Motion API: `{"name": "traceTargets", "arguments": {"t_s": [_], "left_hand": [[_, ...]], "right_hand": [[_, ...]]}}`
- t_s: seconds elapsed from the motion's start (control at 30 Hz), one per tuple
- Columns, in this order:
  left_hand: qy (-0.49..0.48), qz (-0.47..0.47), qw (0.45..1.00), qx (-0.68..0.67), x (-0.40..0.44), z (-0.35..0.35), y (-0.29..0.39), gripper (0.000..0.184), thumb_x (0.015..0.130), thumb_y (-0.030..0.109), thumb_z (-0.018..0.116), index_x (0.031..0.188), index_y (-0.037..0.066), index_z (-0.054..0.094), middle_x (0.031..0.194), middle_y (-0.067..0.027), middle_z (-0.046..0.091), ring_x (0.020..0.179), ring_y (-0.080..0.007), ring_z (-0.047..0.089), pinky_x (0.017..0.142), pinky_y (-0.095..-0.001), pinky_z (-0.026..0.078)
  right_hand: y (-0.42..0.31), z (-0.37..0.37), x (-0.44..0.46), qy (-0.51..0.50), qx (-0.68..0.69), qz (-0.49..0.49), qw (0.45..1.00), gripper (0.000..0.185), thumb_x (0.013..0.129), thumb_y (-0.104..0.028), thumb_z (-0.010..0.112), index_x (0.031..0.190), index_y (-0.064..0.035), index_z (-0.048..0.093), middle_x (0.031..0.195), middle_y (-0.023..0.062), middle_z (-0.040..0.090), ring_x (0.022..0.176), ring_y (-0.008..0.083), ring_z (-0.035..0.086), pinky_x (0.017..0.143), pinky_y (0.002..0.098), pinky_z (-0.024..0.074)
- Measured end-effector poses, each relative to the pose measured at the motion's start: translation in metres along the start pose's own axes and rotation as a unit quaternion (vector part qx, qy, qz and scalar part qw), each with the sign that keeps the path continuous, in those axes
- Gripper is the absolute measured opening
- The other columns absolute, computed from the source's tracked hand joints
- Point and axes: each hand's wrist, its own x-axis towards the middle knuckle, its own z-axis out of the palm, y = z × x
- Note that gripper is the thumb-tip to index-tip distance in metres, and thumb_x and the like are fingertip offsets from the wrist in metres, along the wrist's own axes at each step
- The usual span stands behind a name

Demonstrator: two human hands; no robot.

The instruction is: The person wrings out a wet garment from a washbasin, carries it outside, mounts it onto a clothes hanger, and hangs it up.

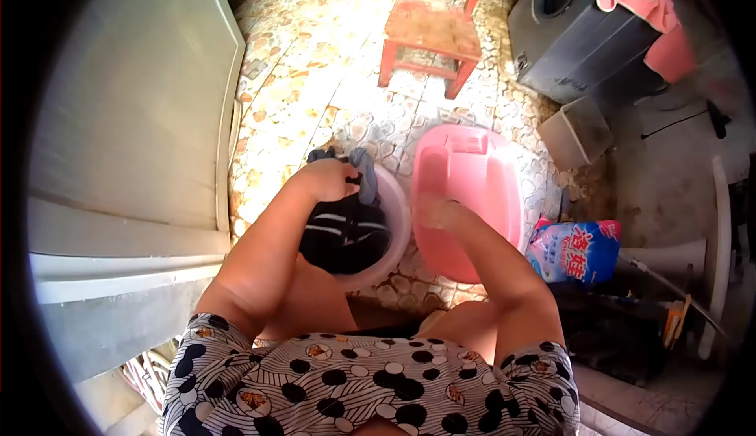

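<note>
Lying under the left hand (332, 179) are dark clothes (346, 241) — bunched

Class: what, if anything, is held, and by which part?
Left hand appears to pinch the grey cloth at its edge; blurred right hand shows nothing held.

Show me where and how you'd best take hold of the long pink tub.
Grip the pink tub probably best by its rim, one hand at each long side, coming from above: it is open-topped and longer than wide, and the round basin close on its left leaves little room for a low approach.
</note>
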Motion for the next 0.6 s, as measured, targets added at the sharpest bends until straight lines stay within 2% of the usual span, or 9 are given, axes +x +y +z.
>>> {"name": "traceTargets", "arguments": {"t_s": [0.03, 0.1, 0.2, 0.3, 0.33, 0.43, 0.47, 0.57, 0.6], "left_hand": [[0.001, 0.011, 1.0, 0.003, -0.002, 0.0, 0.0, 0.038, 0.078, 0.031, 0.058, 0.105, 0.005, 0.058, 0.096, -0.0183, 0.061, 0.093, -0.0336, 0.056, 0.081, -0.0369, 0.044], [-0.003, 0.013, 1.0, -0.012, -0.006, -0.001, -0.003, 0.037, 0.078, 0.03, 0.059, 0.104, 0.003, 0.058, 0.096, -0.0187, 0.06, 0.092, -0.0339, 0.056, 0.08, -0.0369, 0.044], [-0.005, -0.012, 1.0, 0.0, -0.009, 0.0, -0.014, 0.038, 0.079, 0.031, 0.058, 0.107, 0.005, 0.058, 0.096, -0.0179, 0.061, 0.092, -0.0331, 0.057, 0.08, -0.0361, 0.044], [-0.007, -0.026, 1.0, 0.001, -0.008, -0.001, -0.023, 0.039, 0.08, 0.032, 0.057, 0.108, 0.006, 0.057, 0.097, -0.0174, 0.061, 0.093, -0.0327, 0.056, 0.081, -0.0359, 0.044], [-0.009, -0.019, 1.0, 0.005, -0.007, 0.0, -0.024, 0.039, 0.08, 0.033, 0.057, 0.109, 0.007, 0.057, 0.097, -0.0171, 0.061, 0.093, -0.0326, 0.056, 0.081, -0.0358, 0.044], [-0.015, -0.02, 1.0, 0.009, -0.006, -0.004, -0.018, 0.039, 0.08, 0.033, 0.057, 0.109, 0.007, 0.057, 0.096, -0.0174, 0.061, 0.093, -0.0327, 0.056, 0.081, -0.0361, 0.043], [-0.016, -0.017, 1.0, 0.006, -0.006, -0.006, -0.014, 0.039, 0.08, 0.032, 0.057, 0.109, 0.006, 0.057, 0.096, -0.0176, 0.061, 0.093, -0.0329, 0.056, 0.081, -0.0363, 0.043], [-0.021, -0.007, 1.0, 0.005, 0.002, -0.003, -0.011, 0.038, 0.08, 0.031, 0.057, 0.109, 0.006, 0.057, 0.097, -0.0177, 0.061, 0.093, -0.0329, 0.056, 0.081, -0.0362, 0.043], [-0.021, -0.006, 1.0, 0.005, 0.002, -0.002, -0.011, 0.038, 0.08, 0.031, 0.057, 0.109, 0.006, 0.057, 0.097, -0.0177, 0.061, 0.093, -0.0329, 0.056, 0.081, -0.0362, 0.043]], "right_hand": [[-0.002, 0.016, 0.037, -0.051, -0.187, -0.097, 0.976, 0.036, 0.079, -0.023, 0.056, 0.112, -0.0079, 0.053, 0.11, 0.0162, 0.056, 0.101, 0.0319, 0.053, 0.083, 0.0381, 0.0448], [-0.076, -0.013, 0.025, -0.003, 0.003, 0.014, 1.0, 0.044, 0.078, -0.024, 0.058, 0.118, -0.0086, 0.048, 0.116, 0.014, 0.053, 0.106, 0.0326, 0.05, 0.087, 0.0391, 0.0425], [-0.094, 0.025, 0.053, 0.046, 0.074, 0.005, 0.996, 0.062, 0.075, -0.029, 0.062, 0.128, -0.0112, 0.036, 0.117, 0.0163, 0.051, 0.106, 0.0334, 0.051, 0.09, 0.0389, 0.041], [-0.115, 0.052, 0.054, -0.029, 0.103, 0.073, 0.992, 0.083, 0.071, -0.031, 0.066, 0.137, -0.0153, 0.018, 0.119, 0.0197, 0.048, 0.109, 0.0329, 0.048, 0.093, 0.0381, 0.0389], [-0.119, 0.058, 0.054, -0.034, 0.108, 0.072, 0.991, 0.083, 0.071, -0.031, 0.066, 0.137, -0.0153, 0.018, 0.119, 0.0197, 0.048, 0.109, 0.0329, 0.048, 0.093, 0.0381, 0.0389], [-0.125, 0.064, 0.049, 0.096, 0.16, 0.077, 0.979, 0.098, 0.063, -0.033, 0.073, 0.138, -0.0161, 0.011, 0.134, 0.0215, 0.03, 0.115, 0.0361, 0.042, 0.094, 0.0417, 0.0377], [-0.128, 0.063, 0.049, 0.143, 0.163, 0.072, 0.974, 0.098, 0.061, -0.034, 0.075, 0.137, -0.0194, 0.015, 0.137, 0.0207, 0.024, 0.115, 0.0388, 0.04, 0.094, 0.0431, 0.0376], [-0.141, 0.058, 0.059, 0.173, 0.178, 0.074, 0.966, 0.092, 0.061, -0.034, 0.074, 0.135, -0.0237, 0.021, 0.137, 0.0205, 0.024, 0.115, 0.0399, 0.039, 0.094, 0.0436, 0.0377], [-0.143, 0.064, 0.064, 0.189, 0.165, 0.09, 0.964, 0.072, 0.064, -0.031, 0.073, 0.126, -0.0217, 0.037, 0.134, 0.0203, 0.029, 0.108, 0.0372, 0.046, 0.091, 0.0414, 0.0401]]}}
